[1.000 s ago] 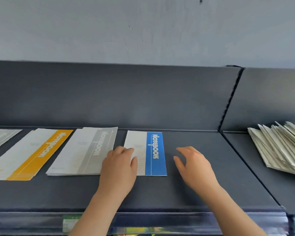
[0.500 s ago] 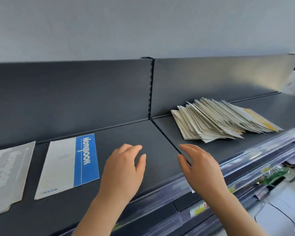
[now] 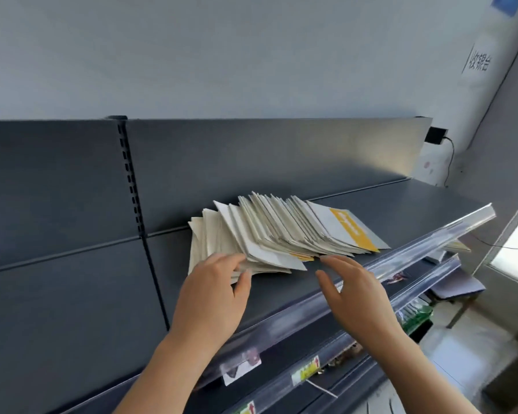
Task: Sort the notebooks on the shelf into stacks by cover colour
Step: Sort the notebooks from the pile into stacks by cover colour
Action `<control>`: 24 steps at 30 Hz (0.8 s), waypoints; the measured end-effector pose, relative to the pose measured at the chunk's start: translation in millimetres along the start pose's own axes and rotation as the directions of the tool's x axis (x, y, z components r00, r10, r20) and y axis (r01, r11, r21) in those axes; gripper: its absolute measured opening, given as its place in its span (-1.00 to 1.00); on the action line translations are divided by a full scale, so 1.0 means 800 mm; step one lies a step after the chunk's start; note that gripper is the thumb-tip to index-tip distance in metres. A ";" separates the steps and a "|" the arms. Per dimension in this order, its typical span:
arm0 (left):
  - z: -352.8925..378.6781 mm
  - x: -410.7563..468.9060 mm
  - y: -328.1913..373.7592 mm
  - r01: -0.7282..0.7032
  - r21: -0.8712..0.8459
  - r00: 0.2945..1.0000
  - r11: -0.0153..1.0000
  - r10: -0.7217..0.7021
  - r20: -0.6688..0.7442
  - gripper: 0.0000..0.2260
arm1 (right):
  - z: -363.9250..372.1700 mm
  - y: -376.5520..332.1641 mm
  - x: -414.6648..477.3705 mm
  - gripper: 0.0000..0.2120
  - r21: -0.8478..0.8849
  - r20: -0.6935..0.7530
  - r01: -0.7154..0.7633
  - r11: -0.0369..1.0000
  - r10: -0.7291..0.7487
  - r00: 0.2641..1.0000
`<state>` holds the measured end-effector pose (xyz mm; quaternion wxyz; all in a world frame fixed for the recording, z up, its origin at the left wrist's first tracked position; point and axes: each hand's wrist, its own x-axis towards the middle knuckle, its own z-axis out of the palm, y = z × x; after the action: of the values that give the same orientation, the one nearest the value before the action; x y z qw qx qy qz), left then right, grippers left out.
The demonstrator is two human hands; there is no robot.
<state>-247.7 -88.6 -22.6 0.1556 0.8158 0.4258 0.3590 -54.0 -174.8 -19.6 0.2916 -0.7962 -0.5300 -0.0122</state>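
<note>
Notebooks [image 3: 281, 231] lie in a fanned, slumped pile on the right bay of the shelf [image 3: 281, 297]. The pile's long run slants from near-left to far-right, with a yellow-banded cover [image 3: 352, 227] on top at the far end.

Head view: the pile sits just ahead of both hands. The left hand [image 3: 213, 297] is nearer, its fingers [image 3: 232, 261] loosely extended against the pile's near-left edge, thumb apart below, nothing pinched. The right hand [image 3: 355, 294] hovers with fingers [image 3: 338, 262] spread, just short of the near corner. Half a second ago both hands hung over bare shelf, well apart from the pile, and the view has since swung right.
</note>
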 end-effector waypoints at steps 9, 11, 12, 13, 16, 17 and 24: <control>0.095 0.093 0.058 0.003 -0.006 1.000 1.000 -0.003 0.006 -0.76 | -0.003 0.132 0.094 -0.70 -0.049 0.082 -0.068 0.996 0.072 0.994; 0.111 0.115 0.065 -0.002 0.022 1.000 1.000 0.002 0.018 -0.78 | 0.001 0.152 0.121 -0.69 -0.068 0.094 -0.089 0.994 0.095 0.991; 0.119 0.126 0.068 -0.010 0.030 1.000 1.000 0.009 0.028 -0.77 | 0.002 0.160 0.133 -0.69 -0.077 0.101 -0.103 0.992 0.111 0.989; 0.128 0.136 0.071 -0.015 0.026 0.999 1.000 0.014 0.041 -0.77 | 0.003 0.166 0.145 -0.69 -0.081 0.110 -0.120 0.989 0.129 0.986; 0.151 0.167 0.076 -0.002 -0.005 0.994 1.000 0.003 0.112 -0.80 | 0.011 0.181 0.179 -0.69 -0.082 0.136 -0.183 0.980 0.193 0.972; 0.159 0.177 0.077 0.004 0.000 0.990 1.000 -0.004 0.138 -0.80 | 0.016 0.187 0.189 -0.71 -0.081 0.143 -0.192 0.978 0.202 0.969; 0.199 0.218 0.084 0.107 0.218 0.970 0.970 -0.150 0.189 -0.68 | 0.034 0.190 0.195 -0.74 0.087 0.227 -0.085 0.993 0.063 0.972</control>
<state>-27.7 21.1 -16.7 0.1363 0.8306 0.4947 0.2164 135.9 -72.1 -59.7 0.2683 -0.7967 -0.5294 0.1138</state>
